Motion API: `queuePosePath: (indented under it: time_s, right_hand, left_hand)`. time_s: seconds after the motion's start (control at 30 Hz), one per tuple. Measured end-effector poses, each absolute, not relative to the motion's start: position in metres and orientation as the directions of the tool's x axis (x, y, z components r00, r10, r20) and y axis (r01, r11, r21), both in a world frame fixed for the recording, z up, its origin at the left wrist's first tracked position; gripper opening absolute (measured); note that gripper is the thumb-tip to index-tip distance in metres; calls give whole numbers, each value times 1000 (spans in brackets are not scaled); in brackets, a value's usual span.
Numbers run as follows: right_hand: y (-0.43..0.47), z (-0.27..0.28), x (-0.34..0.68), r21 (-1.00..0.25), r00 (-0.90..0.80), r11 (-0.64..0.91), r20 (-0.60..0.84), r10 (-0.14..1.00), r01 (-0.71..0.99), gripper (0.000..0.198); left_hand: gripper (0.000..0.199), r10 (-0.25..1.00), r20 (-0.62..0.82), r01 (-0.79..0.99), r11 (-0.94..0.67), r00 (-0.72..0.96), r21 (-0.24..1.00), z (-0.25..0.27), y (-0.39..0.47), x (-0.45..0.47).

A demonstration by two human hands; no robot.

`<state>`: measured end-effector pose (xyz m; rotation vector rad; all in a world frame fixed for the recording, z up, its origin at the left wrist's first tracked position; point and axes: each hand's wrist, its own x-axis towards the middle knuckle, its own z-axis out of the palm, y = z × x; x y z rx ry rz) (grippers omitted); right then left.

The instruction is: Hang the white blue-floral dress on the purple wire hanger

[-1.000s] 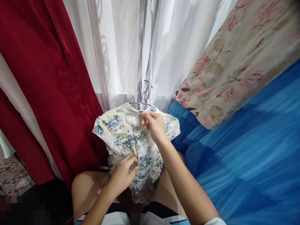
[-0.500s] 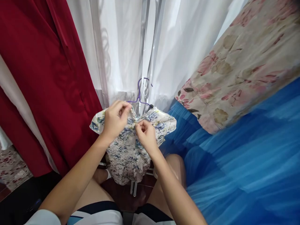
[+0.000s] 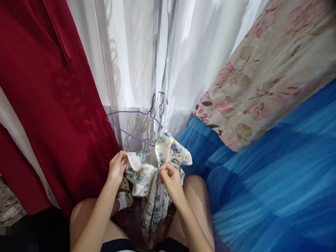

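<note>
A white floral blouse (image 3: 143,178) with blue and green print hangs by one shoulder from a purple wire hanger (image 3: 126,112). The hanger's left arm is bare, and its right end goes into the blouse's right shoulder. My left hand (image 3: 117,167) pinches the blouse's loose left side, low and to the left of the hanger. My right hand (image 3: 169,177) is closed on the cloth near the middle of the neckline. The lower part of the blouse hangs down in folds between my knees.
A metal stand (image 3: 157,42) rises behind the hanger before a white curtain (image 3: 133,52). Red cloth (image 3: 78,122) hangs at left. At right are a pink-flowered cloth (image 3: 249,98) and blue tulle (image 3: 275,182). A foot in a clog (image 3: 127,190) is below my left hand.
The blouse's left shoulder has come off the hanger, baring that arm. My left hand has moved down and left with the cloth; my right hand has moved lower.
</note>
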<state>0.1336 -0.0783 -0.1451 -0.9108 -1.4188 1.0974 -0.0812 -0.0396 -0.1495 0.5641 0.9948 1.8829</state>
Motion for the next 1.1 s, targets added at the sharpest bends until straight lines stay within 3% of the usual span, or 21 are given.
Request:
queuePosePath:
  time_s: [0.07,0.13,0.17,0.23,0.33,0.4,0.47,0.53,0.6,0.67,0.73,0.83,0.9,1.0,1.1]
  right_hand:
    - [-81,-163,146,-967,-123,249,241,963,54,18]
    - [-90,-172,155,-946,-170,278,250,953,165,3]
    - [-96,-174,157,-933,-230,308,263,937,188,14]
    - [-108,-171,158,-941,-403,310,235,884,131,32]
    - [-124,-165,156,-997,-595,15,56,802,-74,23]
    - [-129,-159,156,-962,-629,-215,-63,775,-169,41]
    - [-133,-150,161,-925,-635,-324,-129,761,-200,60]
    - [-134,-135,173,-941,-619,-285,-116,777,-181,63]
    - [-134,-113,193,-986,-606,-137,-53,794,-93,47]
    - [-127,-87,219,-997,-598,59,13,801,57,29]
    - [-110,-62,246,-961,-529,206,80,845,184,25]
    - [-66,-29,275,-919,-342,328,242,908,219,19]
    - [-30,-13,278,-916,-250,364,318,915,166,13]
    - [18,0,257,-941,-262,336,315,912,40,13]
    - [41,1,225,-981,-356,193,192,915,-33,24]
  left_hand:
    - [28,935,58,-504,-241,-351,830,-152,-62,-52]
    - [26,951,202,-399,-284,-235,872,-145,-85,-26]
    - [24,945,282,-309,-322,-167,895,-139,-95,-15]
    - [21,912,410,-101,-410,-23,906,-127,-110,2]
    - [20,866,495,134,-501,73,855,-116,-121,9]
    - [22,880,468,135,-475,83,869,-119,-124,5]
    - [27,920,337,-4,-344,199,939,-130,-128,-3]
    - [39,900,177,-113,-143,397,983,-149,-136,-12]
    - [52,861,59,-78,-22,505,997,-172,-146,-19]
    - [59,877,-28,66,-5,479,998,-192,-156,-24]
    - [58,919,-60,216,-28,390,976,-199,-160,-25]
    - [46,943,60,278,-157,327,948,-182,-156,-21]
    - [36,929,212,247,-292,305,924,-161,-146,-17]
    - [27,892,401,238,-444,209,864,-137,-130,-15]
    - [27,906,410,235,-424,110,875,-131,-118,-29]
